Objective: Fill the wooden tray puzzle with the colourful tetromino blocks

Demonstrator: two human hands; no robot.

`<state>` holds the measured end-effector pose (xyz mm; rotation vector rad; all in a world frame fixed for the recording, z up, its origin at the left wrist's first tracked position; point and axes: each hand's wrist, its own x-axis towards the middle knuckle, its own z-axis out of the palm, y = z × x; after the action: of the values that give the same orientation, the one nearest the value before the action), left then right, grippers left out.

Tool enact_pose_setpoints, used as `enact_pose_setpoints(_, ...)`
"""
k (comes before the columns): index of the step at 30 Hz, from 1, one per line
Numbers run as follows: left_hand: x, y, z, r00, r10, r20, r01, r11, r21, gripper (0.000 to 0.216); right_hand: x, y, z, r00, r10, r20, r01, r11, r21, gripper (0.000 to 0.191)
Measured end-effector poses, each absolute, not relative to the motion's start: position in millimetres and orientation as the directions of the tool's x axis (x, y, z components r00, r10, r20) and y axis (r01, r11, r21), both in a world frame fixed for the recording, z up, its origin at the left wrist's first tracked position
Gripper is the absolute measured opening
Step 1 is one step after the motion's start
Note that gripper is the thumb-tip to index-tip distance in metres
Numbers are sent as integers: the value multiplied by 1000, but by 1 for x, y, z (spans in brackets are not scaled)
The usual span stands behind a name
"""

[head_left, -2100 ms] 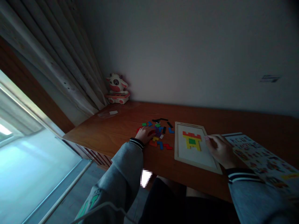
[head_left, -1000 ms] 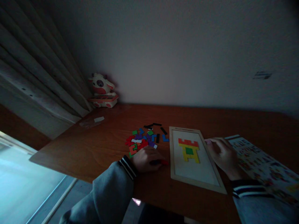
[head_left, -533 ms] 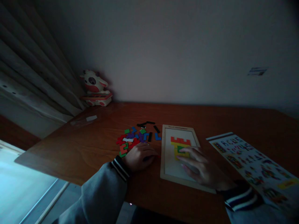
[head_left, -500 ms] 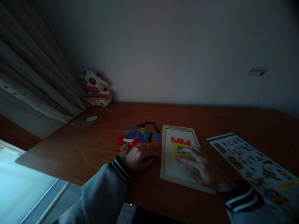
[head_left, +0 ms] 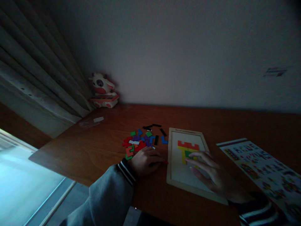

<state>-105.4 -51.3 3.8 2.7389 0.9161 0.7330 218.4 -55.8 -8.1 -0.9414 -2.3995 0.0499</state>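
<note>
My left hand (head_left: pixel 148 161) rests on the table with fingers curled, and a small red puzzle piece (head_left: pixel 165 162) sticks out at its fingertips by the board's left edge. Above it lies a loose pile of coloured pieces, among them an orange piece (head_left: pixel 129 151) and a blue L-shaped piece (head_left: pixel 164 140). My right hand (head_left: pixel 213 172) reaches over the wooden tray (head_left: pixel 172 181), fingers stretched and apart, their tips at a green piece (head_left: pixel 187 153). Red pieces (head_left: pixel 188 146) form a notched top above yellow ones there; the hand hides part of them.
A printed pattern sheet (head_left: pixel 265 169) lies right of the tray. Black strips (head_left: pixel 163 132) lie behind the pile. At the table's far left stands a cow-shaped toy (head_left: pixel 103 91), with a white scrap (head_left: pixel 98 119) in front of it, near the curtain (head_left: pixel 35 69).
The view has turned a little left, so everything sits farther right in the picture. Both hands keep nearly the same places relative to the tray.
</note>
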Motion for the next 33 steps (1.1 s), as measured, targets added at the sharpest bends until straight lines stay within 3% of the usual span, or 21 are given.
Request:
enact_pose_setpoints(6,-106,-55,7,671,630,391,561,-776,288,27,222,-55,-2,-451,716,534,638,676,-369,26)
enact_pose_setpoints(10,-123,-43,4,395,770,501,779,-570,261,21,225,-52,-6,-401,733,550,640,653,-404,22)
enact_pose_setpoints(14,-163,-28,2,215,841,496,896,-372,243,35,234,-47,-15,-348,759,551,644,620,-448,20)
enact_pose_setpoints(22,-196,-28,5,423,800,425,790,-555,260,30,243,-32,-21,-219,781,584,640,567,-518,20)
enact_pose_setpoints(26,-179,-31,8,554,733,396,688,-670,279,36,242,-22,-23,-243,778,579,640,577,-508,20)
enact_pose_setpoints(33,-173,-31,12,534,770,347,720,-630,291,44,246,-15,-27,-239,788,567,643,566,-516,20)
